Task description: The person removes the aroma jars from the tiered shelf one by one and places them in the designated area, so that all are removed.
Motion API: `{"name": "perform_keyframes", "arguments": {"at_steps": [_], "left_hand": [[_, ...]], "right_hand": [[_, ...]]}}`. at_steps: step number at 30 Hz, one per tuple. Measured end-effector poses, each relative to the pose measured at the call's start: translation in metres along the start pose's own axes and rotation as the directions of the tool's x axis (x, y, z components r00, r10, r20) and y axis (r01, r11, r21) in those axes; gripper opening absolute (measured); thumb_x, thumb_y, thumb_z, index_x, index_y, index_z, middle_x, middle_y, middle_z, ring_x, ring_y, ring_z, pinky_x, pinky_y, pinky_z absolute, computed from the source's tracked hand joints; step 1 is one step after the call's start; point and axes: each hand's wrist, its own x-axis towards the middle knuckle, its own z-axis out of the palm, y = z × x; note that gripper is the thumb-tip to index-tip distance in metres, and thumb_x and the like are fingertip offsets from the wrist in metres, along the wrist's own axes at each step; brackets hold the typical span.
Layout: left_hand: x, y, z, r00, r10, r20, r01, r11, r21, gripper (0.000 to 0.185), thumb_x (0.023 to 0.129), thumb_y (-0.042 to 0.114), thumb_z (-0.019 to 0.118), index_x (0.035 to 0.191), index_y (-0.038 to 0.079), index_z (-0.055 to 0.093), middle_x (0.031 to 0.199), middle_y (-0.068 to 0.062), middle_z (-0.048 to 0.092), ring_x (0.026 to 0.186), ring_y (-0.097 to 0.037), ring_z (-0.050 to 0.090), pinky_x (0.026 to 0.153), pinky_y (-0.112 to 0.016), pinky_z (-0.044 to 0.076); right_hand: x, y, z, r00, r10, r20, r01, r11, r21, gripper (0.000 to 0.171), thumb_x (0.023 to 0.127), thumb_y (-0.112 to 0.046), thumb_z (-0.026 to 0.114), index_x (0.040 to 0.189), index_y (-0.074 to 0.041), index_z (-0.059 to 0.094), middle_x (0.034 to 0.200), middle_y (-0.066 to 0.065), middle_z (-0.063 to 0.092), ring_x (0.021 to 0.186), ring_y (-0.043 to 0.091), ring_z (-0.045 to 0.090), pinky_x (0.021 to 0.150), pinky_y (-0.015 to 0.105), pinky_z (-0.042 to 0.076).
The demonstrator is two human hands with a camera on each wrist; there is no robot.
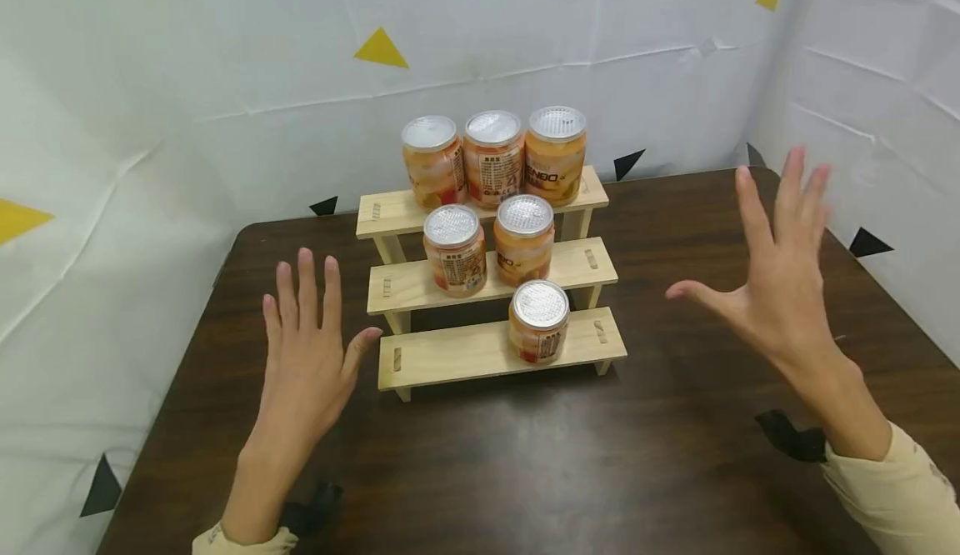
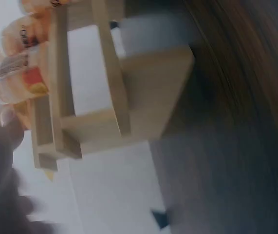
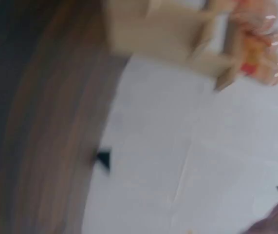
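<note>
White sheeting with yellow and black triangles walls in a dark wooden desk [image 1: 525, 463], seen from the head. On it stands a three-step wooden rack [image 1: 491, 351] carrying six jars: three on top, two in the middle, one jar [image 1: 537, 322] on the lowest step. Either side, the left hand [image 1: 307, 355] and right hand [image 1: 780, 280] hover with fingers spread, holding nothing. Left wrist view: the rack's end [image 2: 129, 107], blurred jars behind. Right wrist view: only blur of rack and desk.

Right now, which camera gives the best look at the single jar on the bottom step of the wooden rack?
The head view: the bottom jar stands whole and sharp on the rack. The left wrist view shows only blurred jars past the rack's side; the right wrist view shows a smear of orange, so neither singles it out.
</note>
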Motion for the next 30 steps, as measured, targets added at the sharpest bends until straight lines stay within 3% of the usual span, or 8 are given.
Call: {"name": "perform_keyframes", "arguments": {"at_steps": [2,4,7,12,17,19,23,30], "left_hand": [[0.002,0.003,0.001,0.984,-0.07,0.166,0.086,0.992,-0.091,0.099,0.114,0.068,0.028,0.173,-0.002,-0.01,0.182,-0.025,-0.015,0.168,-0.053,-0.007,0.133,-0.073,0.005],[0.005,0.005,0.006,0.944,-0.12,0.306,0.176,0.971,-0.162,0.103,0.115,0.065,0.035,0.17,-0.008,-0.013,0.181,-0.028,-0.014,0.168,-0.053,-0.005,0.133,-0.071,0.007],[0.01,0.002,0.021,0.91,-0.145,0.389,0.243,0.946,-0.216,0.105,0.115,0.066,0.035,0.169,-0.011,-0.009,0.181,-0.03,-0.012,0.168,-0.053,-0.002,0.133,-0.071,0.009],[0.014,-0.009,0.061,0.941,-0.103,0.323,0.2,0.938,-0.284,0.108,0.112,0.07,0.041,0.169,-0.016,0.008,0.179,-0.037,-0.001,0.166,-0.058,0.008,0.124,-0.083,0.018],[0.009,0.007,0.056,0.897,-0.065,0.437,0.217,0.927,-0.306,0.108,0.113,0.063,0.047,0.169,-0.013,-0.006,0.176,-0.042,-0.006,0.166,-0.059,0.002,0.126,-0.082,0.013],[0.008,0.009,0.053,0.893,-0.077,0.443,0.229,0.926,-0.301,0.108,0.113,0.061,0.05,0.17,-0.012,-0.007,0.177,-0.041,-0.006,0.166,-0.059,0.004,0.126,-0.082,0.012],[0.01,0.011,0.05,0.896,-0.085,0.437,0.222,0.936,-0.272,0.106,0.114,0.06,0.049,0.169,-0.013,-0.005,0.176,-0.042,-0.004,0.165,-0.059,0.006,0.126,-0.082,0.013],[0.011,0.016,0.051,0.86,-0.102,0.499,0.247,0.941,-0.233,0.104,0.116,0.059,0.043,0.168,-0.015,-0.008,0.177,-0.04,-0.01,0.167,-0.054,-0.002,0.131,-0.075,0.009]], "right_hand": [[0.017,-0.011,0.002,0.992,0.106,0.073,-0.121,0.961,0.25,0.118,0.086,-0.083,0.072,0.177,-0.023,0.026,0.186,0.011,0.009,0.172,0.037,0.005,0.138,0.057,0.009],[0.038,-0.023,0.007,0.97,0.185,0.155,-0.237,0.855,0.462,0.111,0.091,-0.067,0.08,0.175,-0.015,0.029,0.185,0.007,0.017,0.172,0.029,0.015,0.138,0.043,0.021],[0.074,-0.038,0.023,0.935,0.214,0.284,-0.344,0.747,0.57,0.105,0.095,-0.055,0.083,0.175,-0.016,0.027,0.183,0.005,0.026,0.17,0.026,0.024,0.135,0.036,0.029],[0.12,-0.053,0.061,0.891,0.165,0.422,-0.381,0.777,0.5,0.097,0.101,-0.043,0.082,0.175,-0.014,0.026,0.181,0.01,0.03,0.166,0.036,0.033,0.133,0.054,0.033],[0.138,-0.059,0.078,0.891,0.169,0.421,-0.363,0.823,0.437,0.081,0.101,-0.019,0.083,0.168,-0.006,0.04,0.163,0.02,0.053,0.145,0.046,0.058,0.119,0.059,0.05],[0.14,-0.061,0.077,0.902,0.172,0.397,-0.347,0.835,0.427,0.077,0.1,-0.017,0.084,0.165,-0.005,0.045,0.156,0.02,0.059,0.138,0.044,0.064,0.115,0.055,0.055],[0.138,-0.059,0.063,0.912,0.174,0.371,-0.333,0.844,0.421,0.073,0.099,-0.016,0.086,0.162,-0.006,0.051,0.152,0.019,0.062,0.136,0.041,0.067,0.106,0.034,0.059],[0.119,-0.036,0.026,0.894,0.267,0.36,-0.39,0.859,0.332,0.078,0.096,-0.022,0.089,0.164,-0.015,0.051,0.159,0.014,0.057,0.144,0.043,0.062,0.103,0.019,0.058]]}}
